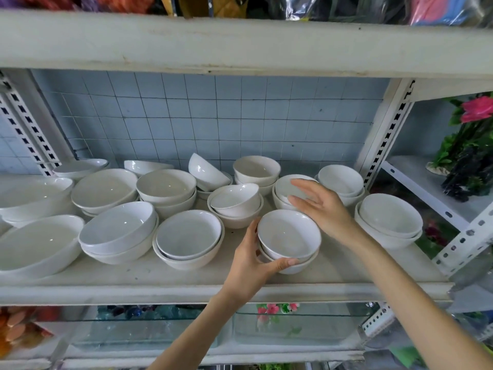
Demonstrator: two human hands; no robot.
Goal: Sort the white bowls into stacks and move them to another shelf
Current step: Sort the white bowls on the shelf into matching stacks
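Several white bowls stand on a white shelf (186, 280), most nested in short stacks. My left hand (252, 265) grips a small stack of two bowls (289, 236) near the shelf's front edge, thumb along the lower bowl's side. My right hand (321, 206) hovers with fingers straight just behind that stack, in front of another small stack (284, 186). Larger bowls (117, 228) fill the left half of the shelf, smaller ones (389, 217) the right.
A shelf board (240, 44) hangs low overhead. Slotted metal uprights (384, 137) frame the bay. Artificial flowers (472, 145) stand on the neighbouring shelf at right. Below lies a glass shelf (266, 324) with goods. Tiled wall behind.
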